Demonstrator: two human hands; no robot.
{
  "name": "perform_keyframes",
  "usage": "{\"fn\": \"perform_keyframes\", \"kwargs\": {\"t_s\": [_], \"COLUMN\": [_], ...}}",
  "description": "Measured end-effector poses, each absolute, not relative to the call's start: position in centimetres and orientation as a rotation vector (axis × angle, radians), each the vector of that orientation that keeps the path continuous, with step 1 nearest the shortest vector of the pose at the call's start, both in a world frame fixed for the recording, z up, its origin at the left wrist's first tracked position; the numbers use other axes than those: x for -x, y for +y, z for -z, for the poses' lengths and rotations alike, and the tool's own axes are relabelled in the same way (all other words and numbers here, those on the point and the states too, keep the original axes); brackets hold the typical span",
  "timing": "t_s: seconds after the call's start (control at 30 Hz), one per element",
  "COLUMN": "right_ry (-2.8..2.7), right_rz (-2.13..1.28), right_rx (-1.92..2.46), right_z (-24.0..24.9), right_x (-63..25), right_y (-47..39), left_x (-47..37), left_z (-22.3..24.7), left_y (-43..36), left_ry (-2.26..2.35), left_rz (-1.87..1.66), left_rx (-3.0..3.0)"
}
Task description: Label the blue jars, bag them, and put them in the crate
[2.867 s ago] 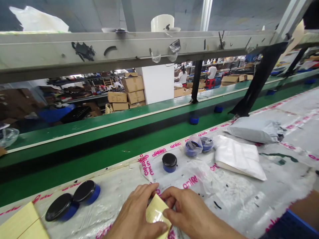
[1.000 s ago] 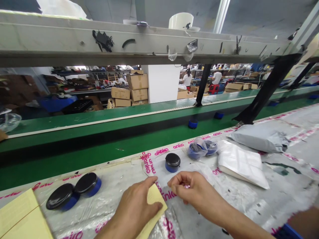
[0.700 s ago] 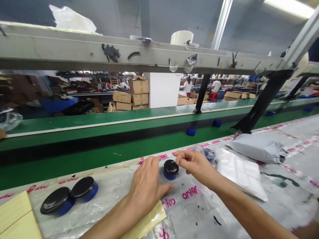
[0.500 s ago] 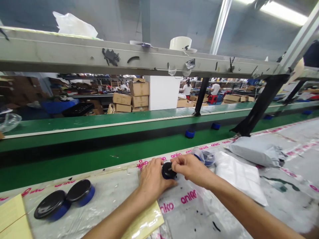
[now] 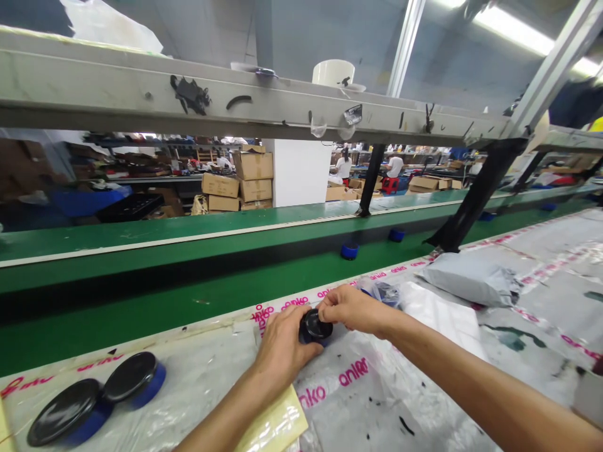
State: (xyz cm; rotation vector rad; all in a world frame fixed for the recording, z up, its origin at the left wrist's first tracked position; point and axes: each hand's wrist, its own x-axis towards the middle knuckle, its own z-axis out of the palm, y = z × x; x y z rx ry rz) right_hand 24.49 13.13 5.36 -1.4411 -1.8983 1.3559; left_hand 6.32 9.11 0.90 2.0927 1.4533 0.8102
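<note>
My left hand [image 5: 281, 344] is closed around the side of a small round black-topped blue case [image 5: 315, 325], keeping it on the plastic-covered bench. At the case's upper right edge, my right hand [image 5: 347, 307] pinches with thumb and forefinger. Whatever is between those fingertips, if anything, is too small to make out. To the left, two similar round cases, one larger [image 5: 68, 411] and one smaller [image 5: 135, 378], stand touching each other with glossy black tops. A yellow sheet [image 5: 280, 422] lies below my left wrist.
Behind the bench runs a green conveyor belt [image 5: 198, 301] carrying several blue round cases [image 5: 349, 251]. A bagged blue item [image 5: 382, 291], a white packet [image 5: 443, 319] and a grey bag [image 5: 471, 279] lie right. A shelf beam [image 5: 264, 103] and black post [image 5: 475, 194] stand beyond.
The view has shifted slightly, with the bench items sliding left. The pale strip seen at my right fingertips no longer shows. Both hands stay at the same round case.
</note>
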Motion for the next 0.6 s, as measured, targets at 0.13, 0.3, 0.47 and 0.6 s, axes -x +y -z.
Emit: {"fn": "perform_keyframes", "kwargs": {"t_s": [0.13,0.3,0.47,0.6], "right_ry": [-1.891,-1.893,-1.901,-1.899], "right_rz": [-1.347,-1.342,-1.340,-1.328], "right_rx": [1.460,1.462,1.474,1.487], "right_z": [-5.17,-5.27,-5.52,-5.50], "right_x": [-24.40,-24.41,-24.40,-24.33], "right_y": [13.16,13.15,13.05,13.06], "left_x": [-6.20,-6.19,-6.21,-6.23], "left_z": [-0.91,-0.90,-1.08,-1.29], "left_y": [9.23,9.21,9.20,9.22], "left_ry": [1.439,1.434,1.419,1.427], "left_rz": [-0.796,-0.803,-0.797,-0.790], "left_rx": [-2.099,-2.105,-2.111,-2.101]}}
